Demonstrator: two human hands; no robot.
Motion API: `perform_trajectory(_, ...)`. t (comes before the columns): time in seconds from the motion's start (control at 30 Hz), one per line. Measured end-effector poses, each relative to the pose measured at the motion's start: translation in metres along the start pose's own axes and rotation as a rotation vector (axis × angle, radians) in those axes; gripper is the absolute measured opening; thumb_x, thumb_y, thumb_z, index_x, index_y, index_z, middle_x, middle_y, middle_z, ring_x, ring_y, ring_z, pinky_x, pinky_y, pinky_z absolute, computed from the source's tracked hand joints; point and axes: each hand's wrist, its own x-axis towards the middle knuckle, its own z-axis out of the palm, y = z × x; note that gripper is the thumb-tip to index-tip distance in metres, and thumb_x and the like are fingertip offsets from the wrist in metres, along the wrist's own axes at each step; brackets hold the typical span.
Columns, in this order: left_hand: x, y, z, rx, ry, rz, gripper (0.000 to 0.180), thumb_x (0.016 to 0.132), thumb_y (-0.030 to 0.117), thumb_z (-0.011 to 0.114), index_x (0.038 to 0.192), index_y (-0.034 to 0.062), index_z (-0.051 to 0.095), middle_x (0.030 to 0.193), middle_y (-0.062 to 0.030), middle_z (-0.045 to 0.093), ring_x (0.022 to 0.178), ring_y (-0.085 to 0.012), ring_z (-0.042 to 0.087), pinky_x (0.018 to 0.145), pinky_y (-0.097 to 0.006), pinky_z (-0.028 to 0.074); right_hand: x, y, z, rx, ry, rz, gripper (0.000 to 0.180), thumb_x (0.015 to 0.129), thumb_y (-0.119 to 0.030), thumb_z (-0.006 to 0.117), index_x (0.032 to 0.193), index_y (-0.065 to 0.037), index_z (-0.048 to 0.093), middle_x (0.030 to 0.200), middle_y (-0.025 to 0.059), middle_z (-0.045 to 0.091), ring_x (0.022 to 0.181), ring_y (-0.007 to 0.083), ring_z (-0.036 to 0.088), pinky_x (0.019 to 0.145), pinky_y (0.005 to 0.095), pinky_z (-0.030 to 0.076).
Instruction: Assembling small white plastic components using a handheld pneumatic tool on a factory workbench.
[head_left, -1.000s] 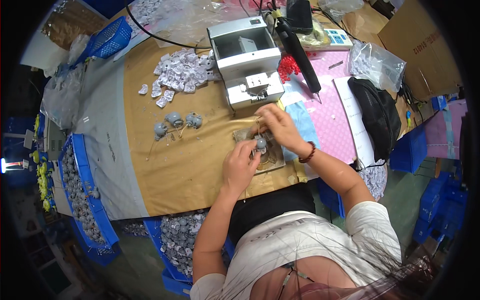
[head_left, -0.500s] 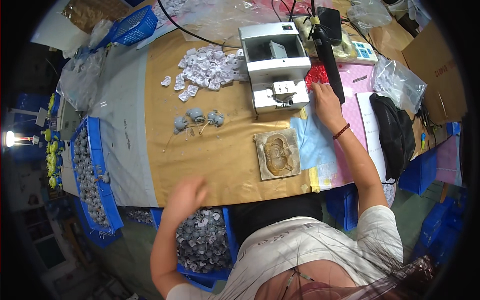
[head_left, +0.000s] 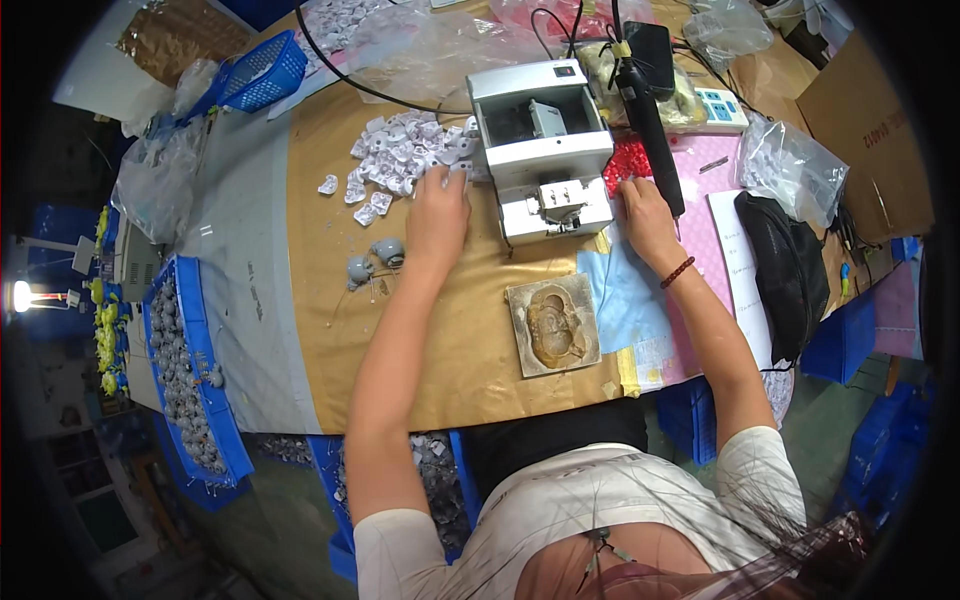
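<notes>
My left hand (head_left: 438, 222) reaches to the near edge of a pile of small white plastic pieces (head_left: 395, 150). Its fingers are curled down at the pile, and whatever they grip is hidden. My right hand (head_left: 648, 218) is at a heap of small red parts (head_left: 627, 160), fingers bent and drawn together; what lies between them cannot be made out. Between my hands stands a silver-white bench machine (head_left: 545, 140) with a small metal fixture on its front. Grey round parts with thin wires (head_left: 388, 252) lie beside my left forearm, which may cover another. Nearer me lies a square mould block (head_left: 553, 325) with a rounded hollow.
A black stick-shaped tool (head_left: 648, 120) hangs on a cord near my right hand. Blue bins of grey parts (head_left: 205, 370) stand at the left and below the table edge. A black pouch (head_left: 785, 280), a paper sheet (head_left: 738, 265) and a blue cloth (head_left: 630, 295) lie to the right.
My left hand has swung forward from above the bin at the table edge to the white pieces. The right hand stays at the red heap, its fingers slightly shifted.
</notes>
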Motion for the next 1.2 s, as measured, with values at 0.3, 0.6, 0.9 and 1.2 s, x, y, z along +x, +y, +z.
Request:
perform_trajectory(0.3,-0.207,0.036,-0.056,-0.138,-0.178,-0.1,0.022,0.082,-0.003,0.068,0.101,0.0064,0.07,0.122,-0.0179,0.06,0.116,-0.0378,0.061,0.092,-0.041,0.052,-0.001,-0.004,-0.008,-0.04,-0.089,0.016,0.007,0.085,-0.002,0.056,0.092,-0.001,0.056,0.089,0.0165,0.057,0.09,0.0356,0.061,0.076,0.0455,0.051)
perform_trajectory(0.6,-0.171,0.097,-0.044,-0.586,-0.007,-0.269,0.018,0.081,0.0,0.074,0.097,0.0048,0.069,0.107,-0.0157,0.068,0.106,-0.0352,0.064,0.092,-0.043,0.051,-0.006,-0.002,-0.015,0.002,-0.082,-0.076,0.012,0.084,0.0,0.059,0.095,-0.002,0.06,0.093,0.0154,0.059,0.086,0.033,0.063,0.073,0.042,0.054)
perform_trajectory(0.9,-0.134,0.123,-0.012,-0.519,-0.214,-0.049,0.033,0.075,-0.001,0.076,0.105,0.0074,0.068,0.112,-0.0115,0.061,0.119,-0.0354,0.05,0.102,-0.044,0.043,-0.029,-0.047,-0.069,0.851,-0.07,0.1,0.018,0.081,0.01,0.064,0.095,-0.001,0.067,0.102,0.0068,0.061,0.09,0.0148,0.064,0.071,0.0243,0.053)
perform_trajectory(1.2,-0.14,0.018,-0.047,-0.238,0.12,-0.213,0.041,0.079,0.009,0.077,0.117,0.0085,0.062,0.118,-0.0128,0.059,0.118,-0.0338,0.051,0.104,-0.046,0.039,-0.065,-0.112,-0.04,0.579,-0.116,-0.441,0.021,0.077,-0.008,0.079,0.093,-0.006,0.066,0.09,0.0069,0.063,0.08,0.0256,0.061,0.068,0.0363,0.051)
